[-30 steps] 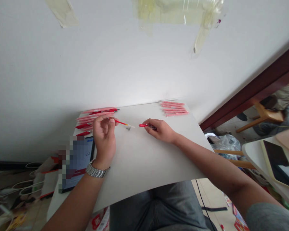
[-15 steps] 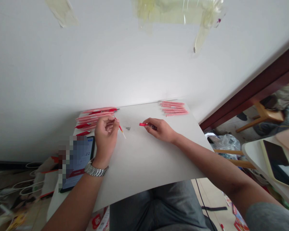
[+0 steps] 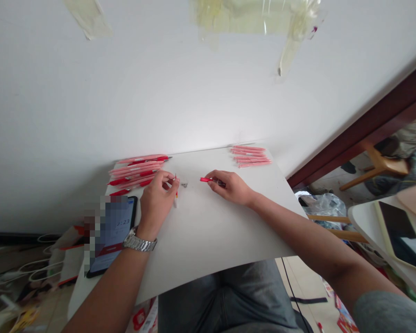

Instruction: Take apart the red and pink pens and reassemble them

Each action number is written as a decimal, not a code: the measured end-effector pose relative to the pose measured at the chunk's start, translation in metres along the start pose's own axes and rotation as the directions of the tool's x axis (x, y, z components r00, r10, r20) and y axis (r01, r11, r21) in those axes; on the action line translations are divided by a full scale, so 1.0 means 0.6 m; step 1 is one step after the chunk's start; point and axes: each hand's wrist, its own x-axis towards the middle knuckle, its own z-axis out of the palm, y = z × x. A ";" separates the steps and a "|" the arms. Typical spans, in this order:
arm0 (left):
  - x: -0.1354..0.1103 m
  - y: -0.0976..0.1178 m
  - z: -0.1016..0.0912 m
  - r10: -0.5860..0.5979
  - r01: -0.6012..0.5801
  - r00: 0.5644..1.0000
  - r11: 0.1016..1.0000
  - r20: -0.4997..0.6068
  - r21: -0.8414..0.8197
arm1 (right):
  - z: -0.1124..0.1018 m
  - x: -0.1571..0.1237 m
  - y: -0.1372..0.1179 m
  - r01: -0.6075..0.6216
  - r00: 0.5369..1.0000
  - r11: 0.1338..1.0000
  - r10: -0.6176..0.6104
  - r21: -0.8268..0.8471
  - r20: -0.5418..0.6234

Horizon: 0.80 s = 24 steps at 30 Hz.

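My left hand (image 3: 157, 199) is closed in a pinch on a thin pen refill (image 3: 176, 193), red with a white end, which now stands nearly upright on the white board (image 3: 208, 231). My right hand (image 3: 230, 187) rests on the board and grips a red pen part (image 3: 206, 179) that sticks out to the left of its fingers. A small dark spring or tip (image 3: 184, 185) lies on the board between the two hands. A pile of pink and red pens (image 3: 137, 171) lies just beyond my left hand.
Several pink pens (image 3: 251, 156) lie in a row at the board's far right corner. A phone (image 3: 113, 231) lies at the board's left edge by my left wrist. The wall stands right behind the board. A white table with a tablet (image 3: 402, 240) is at the right.
My left hand has swung the refill from pointing right, toward my right hand, to standing nearly upright, and shifted slightly right. My right hand has stayed where it was.
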 end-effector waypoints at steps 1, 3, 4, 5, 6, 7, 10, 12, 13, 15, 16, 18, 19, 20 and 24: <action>0.000 0.000 0.000 -0.004 0.004 1.000 1.000 0.012 0.017 | 0.000 0.000 0.000 0.001 1.000 1.000 -0.001 0.000 0.002; 0.000 0.001 0.001 -0.017 0.015 0.999 0.998 0.031 0.054 | 0.000 0.000 0.001 -0.001 1.000 1.000 0.001 0.000 0.004; 0.000 0.002 0.001 -0.024 0.021 0.999 0.997 0.038 0.071 | 0.000 0.000 0.001 -0.003 1.000 1.000 0.003 0.000 0.003; 0.000 0.003 0.001 -0.030 0.026 0.999 0.996 0.043 0.087 | 0.000 0.000 0.001 -0.004 1.000 1.000 0.004 -0.001 0.002; 0.000 0.005 0.000 -0.036 0.031 0.998 0.994 0.047 0.100 | 0.001 0.000 0.002 -0.004 1.000 1.000 0.004 -0.001 0.002; 0.000 0.006 0.000 -0.041 0.035 0.998 0.993 0.053 0.113 | 0.001 0.000 0.003 -0.003 1.000 1.000 0.003 -0.002 0.002; 0.001 0.006 0.000 -0.049 0.038 0.996 0.989 0.074 0.140 | 0.001 0.000 0.004 0.002 1.000 1.000 -0.002 -0.003 0.009; 0.002 0.004 0.001 -0.044 0.031 0.996 0.989 0.084 0.146 | 0.002 0.000 0.005 0.004 1.000 1.000 -0.004 -0.005 0.013; 0.002 0.003 0.002 -0.040 0.027 0.996 0.989 0.085 0.145 | 0.001 0.000 0.006 0.005 1.000 1.000 -0.005 -0.007 0.013; 0.002 0.001 0.002 -0.029 0.017 0.996 0.990 0.084 0.141 | 0.001 0.000 0.006 0.003 1.000 1.000 -0.003 -0.007 0.014; 0.002 0.000 0.002 -0.024 0.012 0.996 0.990 0.085 0.139 | 0.001 0.000 0.006 0.000 1.000 1.000 0.000 -0.006 0.014; 0.001 0.001 0.002 -0.012 0.001 0.997 0.991 0.081 0.134 | 0.001 0.000 0.006 -0.003 1.000 1.000 0.003 -0.001 0.015; 0.000 0.001 0.002 -0.005 -0.005 0.997 0.991 0.077 0.133 | 0.001 0.000 0.005 -0.004 1.000 1.000 0.004 0.000 0.014; 0.000 0.003 0.001 0.001 -0.010 0.997 0.991 0.071 0.131 | 0.001 0.000 0.005 -0.005 1.000 1.000 0.005 -0.001 0.012; -0.003 0.009 -0.001 0.016 -0.020 0.999 0.994 0.041 0.111 | 0.000 0.000 0.005 -0.006 1.000 1.000 0.006 -0.010 0.012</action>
